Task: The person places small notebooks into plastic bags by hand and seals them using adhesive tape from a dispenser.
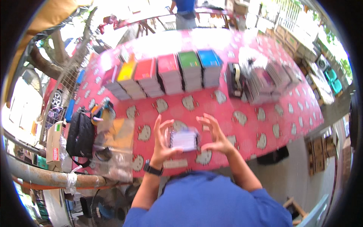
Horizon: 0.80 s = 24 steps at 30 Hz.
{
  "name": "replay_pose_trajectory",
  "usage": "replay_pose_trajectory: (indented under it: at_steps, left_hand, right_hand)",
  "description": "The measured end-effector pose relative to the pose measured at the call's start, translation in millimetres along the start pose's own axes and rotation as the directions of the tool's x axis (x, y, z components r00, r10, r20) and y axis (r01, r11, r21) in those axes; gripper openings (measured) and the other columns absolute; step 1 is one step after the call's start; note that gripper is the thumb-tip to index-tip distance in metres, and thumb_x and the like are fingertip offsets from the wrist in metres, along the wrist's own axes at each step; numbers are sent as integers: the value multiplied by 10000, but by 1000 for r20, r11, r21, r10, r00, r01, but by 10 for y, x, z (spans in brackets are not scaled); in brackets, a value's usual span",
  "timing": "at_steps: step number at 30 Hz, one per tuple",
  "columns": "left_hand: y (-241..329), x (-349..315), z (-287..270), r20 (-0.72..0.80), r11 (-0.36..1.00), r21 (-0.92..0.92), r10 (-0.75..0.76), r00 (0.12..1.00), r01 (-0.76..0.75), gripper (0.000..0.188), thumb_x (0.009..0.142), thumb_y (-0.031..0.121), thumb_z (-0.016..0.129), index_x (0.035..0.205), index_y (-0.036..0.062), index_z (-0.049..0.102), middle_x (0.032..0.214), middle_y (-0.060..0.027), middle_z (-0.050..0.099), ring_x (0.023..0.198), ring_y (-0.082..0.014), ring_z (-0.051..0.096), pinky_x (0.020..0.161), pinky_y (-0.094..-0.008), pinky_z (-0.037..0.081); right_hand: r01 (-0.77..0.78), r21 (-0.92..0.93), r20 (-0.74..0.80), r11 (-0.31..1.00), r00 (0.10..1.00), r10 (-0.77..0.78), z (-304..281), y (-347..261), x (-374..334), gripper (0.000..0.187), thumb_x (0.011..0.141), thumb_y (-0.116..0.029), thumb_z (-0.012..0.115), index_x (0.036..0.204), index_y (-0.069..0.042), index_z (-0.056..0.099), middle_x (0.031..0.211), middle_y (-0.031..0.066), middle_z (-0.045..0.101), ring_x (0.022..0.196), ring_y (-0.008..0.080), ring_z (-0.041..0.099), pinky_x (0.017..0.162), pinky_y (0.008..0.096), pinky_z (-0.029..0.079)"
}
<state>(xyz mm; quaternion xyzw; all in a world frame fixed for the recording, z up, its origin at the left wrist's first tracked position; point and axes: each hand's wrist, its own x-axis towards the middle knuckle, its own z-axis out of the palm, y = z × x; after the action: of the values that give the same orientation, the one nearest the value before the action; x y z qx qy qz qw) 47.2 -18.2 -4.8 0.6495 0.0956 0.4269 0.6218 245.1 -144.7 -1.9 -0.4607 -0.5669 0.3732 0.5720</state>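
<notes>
A small stack of spiral notebooks (184, 140), blurred, stands on the pink patterned tablecloth (242, 138) right in front of me. At its left side is my left hand (162, 140), fingers apart and thumb reaching across the stack's near corner; I cannot tell whether it touches. My right hand (216, 137) curves open on the other side, with a gap between it and the stack. Neither hand grips anything. A pale strip (175, 164) lies just nearer to me than the stack.
Tall stacks of notebooks with coloured covers, including a green stack (191, 73), line the table's middle. Right of them are a tape dispenser (236, 81) and plastic-wrapped bundles (270, 81). A black bag (80, 134) and clear plastic bags (115, 147) lie left. Another person (185, 13) stands beyond the table.
</notes>
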Motion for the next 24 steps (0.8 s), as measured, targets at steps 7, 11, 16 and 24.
replay_pose_trajectory:
  at_steps: [7,11,16,24]
  left_hand:
    - [-257,-301,119,62,962,208,-196,979,179,1191,533,222,880,1417,67,98,1340,-128,308,1256,-264,339,1063,-393,284]
    - [-227,-275,177,-95,973,8,-228,969,230,1106,560,235,862,1403,97,159,1336,-138,313,1251,-269,342,1046,-419,301]
    - [112,-61,167,-42,756,650,134,990,-74,726,594,273,819,1236,200,490,1308,-64,380,1280,-284,311,1054,-585,170]
    - [526,14,112,226,720,619,219,949,-314,95,727,187,714,806,189,661,929,31,620,1071,-195,537,1066,-536,140]
  right_hand:
    - [-261,116,51,958,965,257,327,644,-68,946,630,-89,798,1375,-72,215,1341,135,352,1255,225,350,1036,362,321]
    - [-375,138,118,917,925,361,284,387,159,886,651,-65,781,1349,-66,234,1307,120,376,1211,211,394,987,349,379]
    - [-155,-28,-9,988,988,155,174,388,47,836,611,-144,834,1262,-57,317,1270,103,391,1145,194,429,934,357,408]
    - [69,-660,-41,749,991,-127,219,-50,0,343,636,-210,791,924,-100,639,990,54,589,995,243,494,893,368,379]
